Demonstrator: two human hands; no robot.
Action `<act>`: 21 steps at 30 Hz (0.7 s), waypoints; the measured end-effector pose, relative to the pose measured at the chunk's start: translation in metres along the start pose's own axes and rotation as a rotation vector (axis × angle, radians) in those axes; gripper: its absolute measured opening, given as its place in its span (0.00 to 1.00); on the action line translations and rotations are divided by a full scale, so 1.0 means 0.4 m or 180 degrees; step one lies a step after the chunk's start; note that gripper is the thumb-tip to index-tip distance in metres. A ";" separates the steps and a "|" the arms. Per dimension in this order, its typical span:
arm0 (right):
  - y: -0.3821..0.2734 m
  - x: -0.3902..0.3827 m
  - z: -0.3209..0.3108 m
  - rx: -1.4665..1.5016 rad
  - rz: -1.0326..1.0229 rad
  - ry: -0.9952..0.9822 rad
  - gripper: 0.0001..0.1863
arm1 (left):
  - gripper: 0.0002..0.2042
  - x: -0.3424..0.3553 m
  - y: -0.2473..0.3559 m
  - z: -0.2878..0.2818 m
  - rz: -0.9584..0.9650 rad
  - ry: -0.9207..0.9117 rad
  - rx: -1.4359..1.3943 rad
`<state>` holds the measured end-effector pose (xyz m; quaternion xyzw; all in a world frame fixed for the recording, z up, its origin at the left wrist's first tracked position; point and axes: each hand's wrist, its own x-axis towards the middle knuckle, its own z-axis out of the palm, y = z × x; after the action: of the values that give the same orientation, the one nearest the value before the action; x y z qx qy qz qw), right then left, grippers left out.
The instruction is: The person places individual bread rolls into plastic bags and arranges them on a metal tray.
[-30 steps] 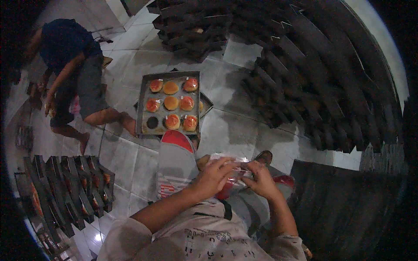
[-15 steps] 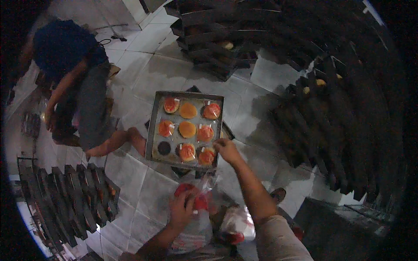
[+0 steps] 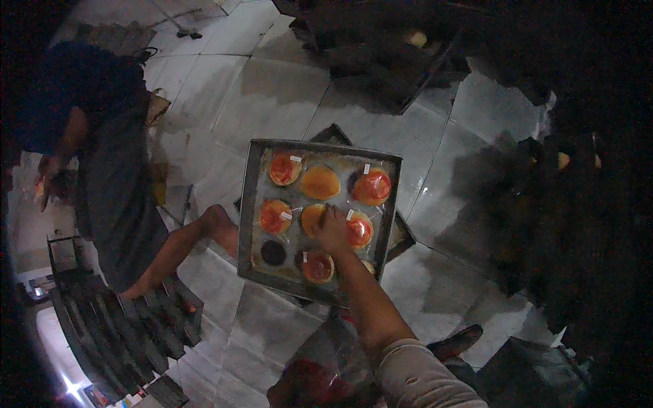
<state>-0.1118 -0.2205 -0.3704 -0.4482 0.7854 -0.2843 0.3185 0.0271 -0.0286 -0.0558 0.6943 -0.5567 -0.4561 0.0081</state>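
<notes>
A square metal tray (image 3: 392, 231) holds several round golden buns. Several of them are wrapped in clear plastic with red showing and a small white tag, such as the wrapped bun (image 3: 372, 187) at its right. My right hand (image 3: 333, 233) reaches over the tray, fingers bent together at the right edge of the unwrapped middle bun (image 3: 312, 219). A second unwrapped bun (image 3: 320, 181) lies just beyond. One dark round spot (image 3: 273, 252) shows bare at the near left. Below the tray, a dim red thing (image 3: 309, 382) is near clear plastic. My left hand does not show.
Another person (image 3: 115, 177) sits at the left, one bare leg stretched to the tray. Dark stacked trays (image 3: 122, 313) stand at the lower left. More dark stacks (image 3: 381, 68) rise at the far side and right. A shod foot (image 3: 457, 342) rests on the tiles.
My right hand has moved from the tray's right edge onto the middle bun. My left hand, earlier on the red thing below the tray, has gone out of sight. The view has shifted.
</notes>
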 end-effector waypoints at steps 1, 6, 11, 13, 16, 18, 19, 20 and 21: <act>-0.026 -0.006 -0.008 -0.0209 0.0107 -0.0110 0.33 | 0.11 0.002 0.000 0.002 -0.0009 -0.0001 0.0030; -0.076 -0.028 -0.115 -0.0839 0.0150 -0.0791 0.34 | 0.11 0.006 0.020 0.010 0.0156 -0.0017 0.0175; -0.069 -0.170 -0.248 0.0537 0.0042 -0.0999 0.36 | 0.11 -0.020 0.044 0.010 0.0802 0.0119 0.0366; -0.045 -0.287 -0.324 0.1456 0.0501 -0.0920 0.37 | 0.11 -0.048 0.051 0.007 0.1583 0.0319 0.0678; 0.055 -0.479 -0.431 0.2330 0.0976 -0.0697 0.38 | 0.11 -0.055 0.082 -0.003 0.2724 0.0790 0.1135; 0.060 -0.575 -0.526 0.2761 0.1339 -0.0742 0.38 | 0.11 -0.087 0.087 -0.003 0.2501 0.0893 0.0832; 0.032 -0.620 -0.597 0.2958 0.1585 -0.0751 0.38 | 0.11 -0.103 0.088 0.008 0.1850 0.0743 0.0261; 0.014 -0.664 -0.660 0.3160 0.1843 -0.0764 0.38 | 0.11 -0.115 0.085 0.018 0.1183 0.0566 -0.0289; 0.020 -0.713 -0.725 0.3336 0.2090 -0.0855 0.35 | 0.11 -0.113 0.072 0.017 0.1612 0.0483 -0.0130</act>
<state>-0.2222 0.0820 -0.1218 -0.0002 0.5916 -0.4599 0.6622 0.0023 -0.0008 -0.0166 0.5647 -0.7012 -0.3973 0.1777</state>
